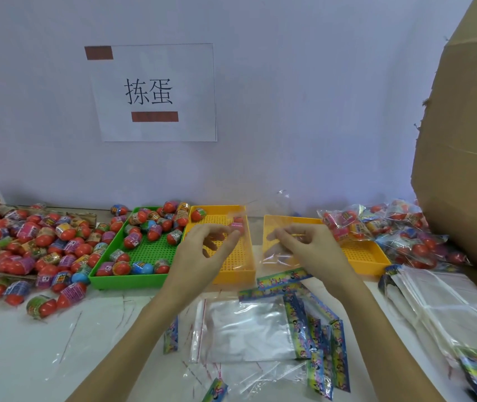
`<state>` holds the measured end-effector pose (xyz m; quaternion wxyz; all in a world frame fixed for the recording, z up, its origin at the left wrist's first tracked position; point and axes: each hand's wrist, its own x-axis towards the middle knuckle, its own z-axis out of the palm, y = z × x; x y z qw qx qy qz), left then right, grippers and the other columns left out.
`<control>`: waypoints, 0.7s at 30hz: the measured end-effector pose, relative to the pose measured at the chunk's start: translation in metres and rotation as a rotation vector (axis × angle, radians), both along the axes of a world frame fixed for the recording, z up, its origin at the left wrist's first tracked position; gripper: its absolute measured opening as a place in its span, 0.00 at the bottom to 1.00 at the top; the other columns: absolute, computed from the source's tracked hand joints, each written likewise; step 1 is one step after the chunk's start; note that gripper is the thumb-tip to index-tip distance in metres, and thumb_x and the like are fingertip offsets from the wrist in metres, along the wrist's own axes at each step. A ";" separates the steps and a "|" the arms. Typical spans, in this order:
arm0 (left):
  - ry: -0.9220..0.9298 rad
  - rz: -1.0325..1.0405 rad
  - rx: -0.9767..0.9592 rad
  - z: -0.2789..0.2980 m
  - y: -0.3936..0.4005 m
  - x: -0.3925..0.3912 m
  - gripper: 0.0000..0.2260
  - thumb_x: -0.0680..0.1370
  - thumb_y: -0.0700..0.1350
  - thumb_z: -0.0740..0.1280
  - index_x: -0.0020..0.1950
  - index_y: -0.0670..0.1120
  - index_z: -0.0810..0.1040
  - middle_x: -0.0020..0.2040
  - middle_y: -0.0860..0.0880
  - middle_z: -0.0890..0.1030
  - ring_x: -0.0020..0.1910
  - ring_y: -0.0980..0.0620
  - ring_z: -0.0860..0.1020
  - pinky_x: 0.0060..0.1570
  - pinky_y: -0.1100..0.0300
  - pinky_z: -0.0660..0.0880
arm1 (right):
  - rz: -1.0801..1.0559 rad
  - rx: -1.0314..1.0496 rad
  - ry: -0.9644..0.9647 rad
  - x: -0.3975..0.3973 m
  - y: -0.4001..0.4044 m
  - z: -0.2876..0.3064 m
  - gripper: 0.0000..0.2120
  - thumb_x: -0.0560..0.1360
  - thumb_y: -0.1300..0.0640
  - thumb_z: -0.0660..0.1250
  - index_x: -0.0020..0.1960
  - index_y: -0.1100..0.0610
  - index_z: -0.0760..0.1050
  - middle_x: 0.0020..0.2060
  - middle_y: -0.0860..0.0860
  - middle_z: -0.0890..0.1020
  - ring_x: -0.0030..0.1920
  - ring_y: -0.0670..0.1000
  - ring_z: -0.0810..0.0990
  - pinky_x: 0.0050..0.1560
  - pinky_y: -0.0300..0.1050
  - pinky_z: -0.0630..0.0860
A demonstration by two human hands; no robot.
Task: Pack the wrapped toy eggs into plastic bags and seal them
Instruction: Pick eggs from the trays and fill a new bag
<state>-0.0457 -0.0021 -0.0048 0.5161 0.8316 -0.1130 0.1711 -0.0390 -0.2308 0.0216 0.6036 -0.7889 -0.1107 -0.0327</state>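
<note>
Both hands are raised over the yellow trays. My left hand (208, 248) pinches a wrapped toy egg (237, 226) with a pink label at its fingertips, above the left yellow tray (233, 271). My right hand (304, 242) pinches the edge of a clear plastic bag (276, 255) that hangs over the gap between the trays. The bag is blurred, and I cannot tell whether its mouth is open. Loose wrapped eggs (28, 239) are heaped at the left and several lie in the green tray (121, 281).
A second yellow tray (362, 253) stands at the right, with filled bags of eggs (391, 227) behind it. Empty clear bags (246, 329) with printed headers lie in front of me, a further stack (449, 303) at the right. A cardboard box (469, 140) rises at far right.
</note>
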 end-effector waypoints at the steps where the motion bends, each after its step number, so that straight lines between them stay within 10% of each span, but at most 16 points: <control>1: 0.018 0.027 -0.031 0.001 0.000 0.000 0.17 0.75 0.66 0.68 0.58 0.58 0.80 0.54 0.55 0.82 0.50 0.59 0.79 0.47 0.65 0.76 | 0.068 -0.023 0.027 0.000 0.000 -0.001 0.13 0.84 0.52 0.65 0.51 0.56 0.86 0.40 0.54 0.89 0.43 0.58 0.86 0.52 0.48 0.82; 6: 0.115 -0.020 -0.172 0.002 0.006 0.002 0.09 0.77 0.49 0.78 0.55 0.51 0.83 0.39 0.50 0.87 0.41 0.57 0.84 0.46 0.58 0.77 | 0.095 -0.209 0.013 0.003 0.004 -0.009 0.18 0.79 0.42 0.69 0.47 0.56 0.87 0.34 0.58 0.77 0.36 0.55 0.70 0.45 0.47 0.72; 11: 0.050 -0.133 0.078 0.003 0.009 -0.001 0.06 0.76 0.50 0.78 0.46 0.51 0.85 0.35 0.55 0.87 0.39 0.59 0.84 0.43 0.70 0.75 | -0.190 -0.050 -0.170 0.008 -0.003 -0.007 0.04 0.79 0.56 0.73 0.49 0.53 0.86 0.38 0.50 0.86 0.37 0.49 0.83 0.39 0.39 0.79; 18: -0.186 -0.009 0.723 -0.012 -0.013 -0.009 0.17 0.73 0.57 0.79 0.58 0.54 0.81 0.65 0.54 0.72 0.64 0.53 0.65 0.60 0.59 0.60 | -0.178 0.128 -0.083 0.009 0.000 -0.007 0.04 0.82 0.56 0.69 0.53 0.55 0.80 0.38 0.53 0.88 0.33 0.54 0.86 0.30 0.37 0.76; 21: 0.015 -0.020 0.571 -0.009 -0.014 -0.007 0.24 0.72 0.53 0.76 0.66 0.58 0.72 0.65 0.58 0.67 0.68 0.55 0.63 0.57 0.62 0.56 | -0.147 0.129 -0.082 0.007 0.000 -0.006 0.04 0.82 0.55 0.68 0.53 0.55 0.79 0.37 0.55 0.87 0.28 0.55 0.84 0.30 0.39 0.78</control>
